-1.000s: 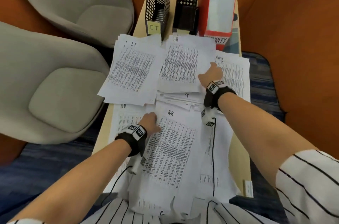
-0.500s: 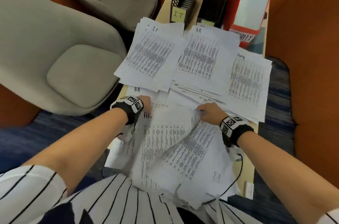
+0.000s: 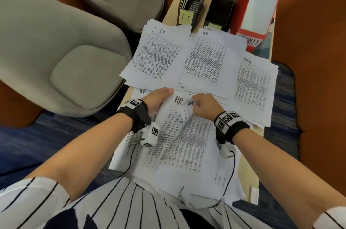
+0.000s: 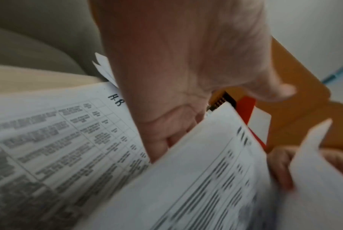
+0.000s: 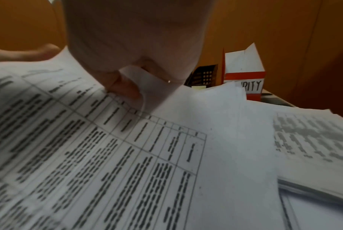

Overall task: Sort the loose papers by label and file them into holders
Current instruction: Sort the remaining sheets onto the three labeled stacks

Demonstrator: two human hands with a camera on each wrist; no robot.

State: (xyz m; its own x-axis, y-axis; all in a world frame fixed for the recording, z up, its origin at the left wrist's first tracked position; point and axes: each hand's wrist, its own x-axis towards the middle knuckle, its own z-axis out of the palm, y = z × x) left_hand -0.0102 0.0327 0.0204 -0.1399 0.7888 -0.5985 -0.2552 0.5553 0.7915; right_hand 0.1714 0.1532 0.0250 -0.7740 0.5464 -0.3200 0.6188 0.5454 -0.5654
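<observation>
Both bare forearms reach forward and converge, each wrist wrapped in a black band with a checkered tag. The left hand [image 3: 158, 97] lies palm-down with fingers [image 4: 160, 146] curled under the edge of a lifted sheet [image 3: 179, 127], thumb out to the side. The right hand [image 3: 203, 105], just beside the left fingers, is curled, its fingers [image 5: 125, 88] pinching the top of that same sheet.
</observation>
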